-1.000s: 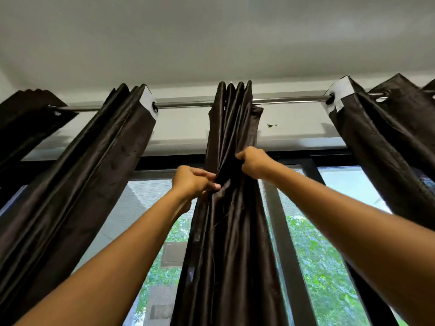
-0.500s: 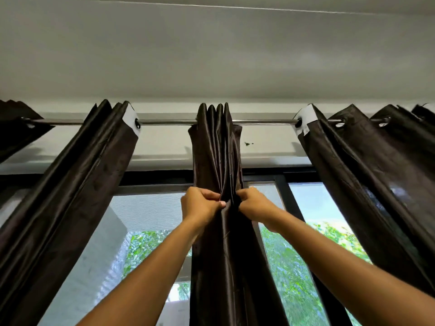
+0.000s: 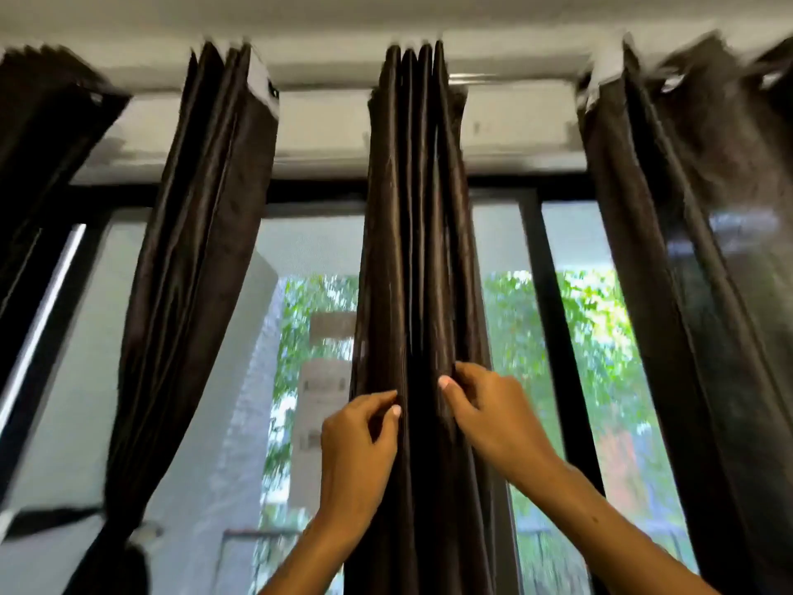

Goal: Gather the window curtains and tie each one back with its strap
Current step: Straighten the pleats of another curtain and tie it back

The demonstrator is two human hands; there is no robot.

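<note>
A dark brown satin middle curtain (image 3: 418,216) hangs in tight pleats from the rod (image 3: 470,76). My left hand (image 3: 358,444) pinches a fold on its left side between thumb and fingers. My right hand (image 3: 493,416) pinches a fold on its right side, slightly higher. Both hands sit about halfway down the visible curtain, close together. No strap is visible on this curtain.
A left curtain (image 3: 193,259) narrows to a gathered point at the lower left. A far-left curtain (image 3: 38,131) and a wider right curtain (image 3: 695,259) hang on the same rod. Behind them stand black window frames (image 3: 558,337) with greenery outside.
Both hands have slid down the middle curtain's folds from just under the rod. The view has tilted downward, showing more window and less ceiling.
</note>
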